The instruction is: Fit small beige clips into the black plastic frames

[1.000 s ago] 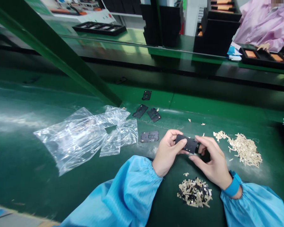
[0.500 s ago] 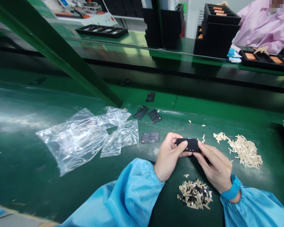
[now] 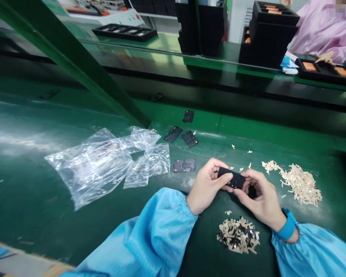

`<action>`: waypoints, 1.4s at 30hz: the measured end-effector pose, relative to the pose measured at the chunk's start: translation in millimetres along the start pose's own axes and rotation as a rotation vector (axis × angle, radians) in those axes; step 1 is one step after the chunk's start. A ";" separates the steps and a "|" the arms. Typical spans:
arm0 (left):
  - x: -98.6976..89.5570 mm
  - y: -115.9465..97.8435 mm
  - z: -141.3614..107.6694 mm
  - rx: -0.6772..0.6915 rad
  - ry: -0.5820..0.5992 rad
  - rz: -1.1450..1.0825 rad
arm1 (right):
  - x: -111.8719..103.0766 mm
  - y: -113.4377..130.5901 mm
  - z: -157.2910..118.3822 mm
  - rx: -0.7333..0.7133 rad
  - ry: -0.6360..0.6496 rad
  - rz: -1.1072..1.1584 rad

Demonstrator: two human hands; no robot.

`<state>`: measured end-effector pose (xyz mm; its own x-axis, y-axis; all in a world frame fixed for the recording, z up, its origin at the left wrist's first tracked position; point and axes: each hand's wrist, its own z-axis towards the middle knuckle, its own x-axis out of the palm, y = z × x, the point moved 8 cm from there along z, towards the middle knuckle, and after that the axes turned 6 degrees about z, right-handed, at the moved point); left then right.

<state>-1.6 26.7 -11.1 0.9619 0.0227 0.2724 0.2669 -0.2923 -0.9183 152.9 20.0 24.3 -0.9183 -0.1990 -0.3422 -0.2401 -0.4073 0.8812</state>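
Between my two hands is a flat black plastic part (image 3: pixel 233 180) with small pale dots near its lower edge. My left hand (image 3: pixel 209 182) grips its left end, thumb on the face and fingers behind. At the right end, the thumb and fingers of my right hand (image 3: pixel 259 194) close on the edge. Below the hands lies a pile of mixed beige and black small strips (image 3: pixel 238 235). A larger pile of beige pieces (image 3: pixel 301 184) sits to the right. Left of my left hand a similar black plate (image 3: pixel 184 165) lies flat on the green bench (image 3: pixel 109 234).
Several more black plates (image 3: pixel 173 134) lie farther back. Crumpled clear plastic bags (image 3: pixel 103 165) cover the bench at left. A green post (image 3: pixel 75 69) slants across the left side. Behind the bench stand stacked black trays (image 3: pixel 269 42), and a person in pink (image 3: pixel 324 32) works there.
The black part has tilted, its right end now lower. My right hand's fingers have curled more around that end. The whole view has shifted slightly.
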 end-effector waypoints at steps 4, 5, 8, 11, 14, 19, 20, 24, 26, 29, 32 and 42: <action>-0.8 0.9 1.0 0.001 0.001 -0.013 | -0.6 1.6 0.2 -0.024 0.008 -0.064; -0.9 1.3 1.3 0.000 0.001 -0.013 | 0.5 2.2 0.3 -0.031 0.025 -0.078; -1.1 2.7 1.8 -0.005 0.001 -0.010 | 4.2 2.3 0.4 -0.032 0.081 -0.094; -1.8 3.6 1.9 -0.002 -0.005 -0.020 | 3.9 -2.0 -0.4 0.012 0.072 -0.075; -1.9 3.6 2.0 0.006 -0.007 -0.021 | 0.5 -6.6 -2.2 0.046 0.009 -0.034; -1.3 1.6 2.0 0.010 -0.013 -0.011 | -1.5 -2.4 -2.6 -0.004 -0.033 -0.024; -1.1 1.2 1.9 0.009 -0.013 -0.006 | -1.0 -1.6 -2.1 -0.008 -0.024 -0.019; 0.0 0.7 1.3 -0.002 -0.007 0.016 | 4.5 -5.2 -0.1 0.054 0.066 0.015; -0.2 0.4 1.2 -0.002 -0.011 0.022 | 6.5 -8.4 0.3 0.096 0.094 0.044; -1.7 -0.7 1.4 0.001 -0.025 0.041 | 5.2 -12.3 0.9 0.156 0.066 0.155; -1.4 -2.5 2.4 0.000 -0.010 0.096 | 3.0 -18.8 1.4 0.272 0.038 0.236; -14.1 -9.4 12.2 0.084 -0.111 0.013 | -15.7 -38.2 13.3 0.518 -0.124 0.561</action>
<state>-17.0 40.8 -9.8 0.9645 0.1268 0.2315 0.2544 -0.2125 -0.9435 172.3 50.6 0.3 -0.9672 -0.1386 0.2127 0.1830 0.2000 0.9625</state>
